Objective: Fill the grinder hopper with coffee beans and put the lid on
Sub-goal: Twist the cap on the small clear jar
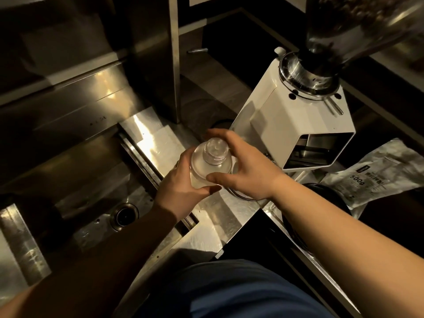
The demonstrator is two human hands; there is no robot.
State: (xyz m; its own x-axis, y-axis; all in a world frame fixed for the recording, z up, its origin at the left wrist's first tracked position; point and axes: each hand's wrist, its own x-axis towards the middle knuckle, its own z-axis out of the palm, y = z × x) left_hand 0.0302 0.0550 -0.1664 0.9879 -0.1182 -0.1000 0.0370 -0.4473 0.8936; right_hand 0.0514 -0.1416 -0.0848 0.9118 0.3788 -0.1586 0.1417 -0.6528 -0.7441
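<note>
Both hands hold the clear lid over the steel counter; hopper stands at 1 o'clock.

Largest first: we see the brushed stainless-steel counter (pixel 206 212) with its sink basin at 8 o'clock, then the white angular coffee grinder (pixel 296 125) carrying a smoked transparent hopper (pixel 358 31) that shows beans inside; whether its top is open lies out of frame. A crumpled white 500 g bean bag (pixel 378 175) lies at 3 o'clock. Our left hand (pixel 181 187) curls round the side of the clear domed plastic lid with a round knob (pixel 211 164); our right hand (pixel 243 166) spans it, fingers curved, thumb on the rim. We judge the lid light, rigid and slippery: grip the rim, not the knob. Clear room runs upward toward 1 o'clock; mind the grinder's front edge.
</note>
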